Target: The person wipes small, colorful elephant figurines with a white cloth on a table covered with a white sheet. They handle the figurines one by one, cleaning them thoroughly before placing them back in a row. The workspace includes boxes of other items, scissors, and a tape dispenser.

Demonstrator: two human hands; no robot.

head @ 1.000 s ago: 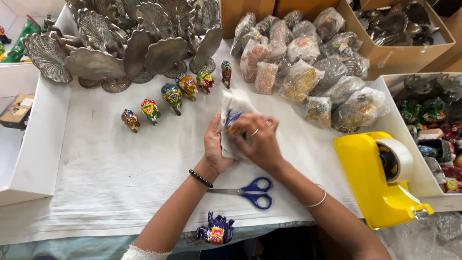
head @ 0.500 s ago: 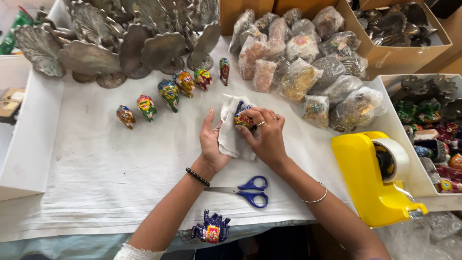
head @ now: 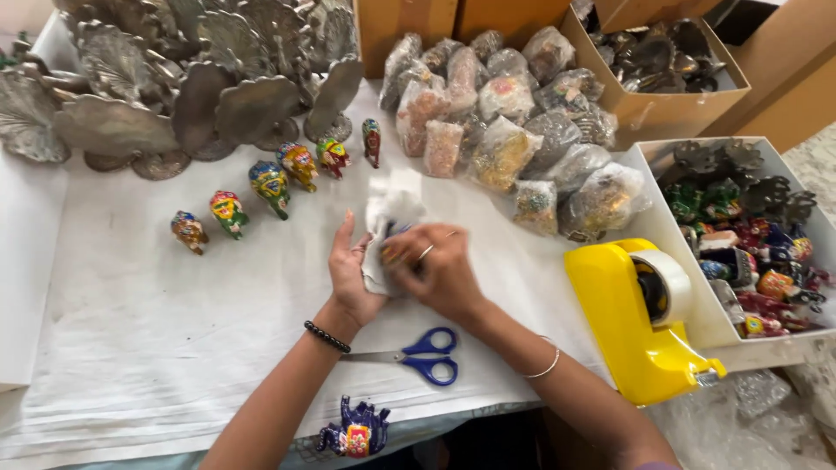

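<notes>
A: Starting far left of the scissors [head: 418, 355] — row of painted figurines [head: 270, 183], up and left of them, standing bare on the white-covered surface [head: 131, 348]. Worth leaving alone?

B: Yes. Well apart from the work, so no need to crowd them. Next, just above the scissors and a touch left: left hand [head: 353, 278], palm turned up, fingers spread, cradling a white wrap [head: 387, 218] from beneath. A loose, supporting grip, not clenched.

A: And the thing being wrapped?

B: Straight above the scissors, inside that wrap, between both hands. A small painted piece [head: 394, 252], seen only as a sliver of colour, so impossible to tell its shape. By the look of it, best to fold snugly over every painted edge and leave no bare corner.

A: Right hand [head: 440, 274]?

B: Above the scissors, slightly right, fingers curled down and pinching the wrap against the piece. Grip closed on the wrap. Better to press with the fingertips than with the ring, to spare the paint.

A: Further right?

B: Yellow tape dispenser [head: 640, 322], right of the scissors and near enough to reach. Probably wise to pin the folds with the left thumb and free only the right hand for tape — otherwise a risk of the wrap springing open.
</notes>
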